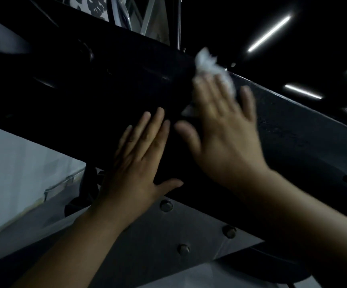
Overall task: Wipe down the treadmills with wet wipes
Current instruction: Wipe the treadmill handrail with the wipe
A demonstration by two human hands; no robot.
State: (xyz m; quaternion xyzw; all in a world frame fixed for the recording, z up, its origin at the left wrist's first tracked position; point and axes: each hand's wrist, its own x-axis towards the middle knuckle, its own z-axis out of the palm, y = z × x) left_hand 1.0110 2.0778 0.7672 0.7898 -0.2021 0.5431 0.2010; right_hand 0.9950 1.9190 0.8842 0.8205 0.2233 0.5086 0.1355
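Note:
A broad black treadmill panel [98, 96] runs slantwise across the dim view from upper left to lower right. My left hand [139, 161] lies flat on it with straight, spread fingers. My right hand [224, 129], blurred by motion, presses a crumpled white wet wipe [208, 63] against the panel's upper edge with straight fingers. The wipe sticks out beyond the fingertips; part of it is hidden under the palm.
Below the black panel a grey metal plate [199, 231] carries three round bolts [166, 205]. A pale surface [12, 173] lies at the lower left. White light strips [269, 34] glow in the dark at the upper right. Pale, unclear shapes [127, 13] show at the top.

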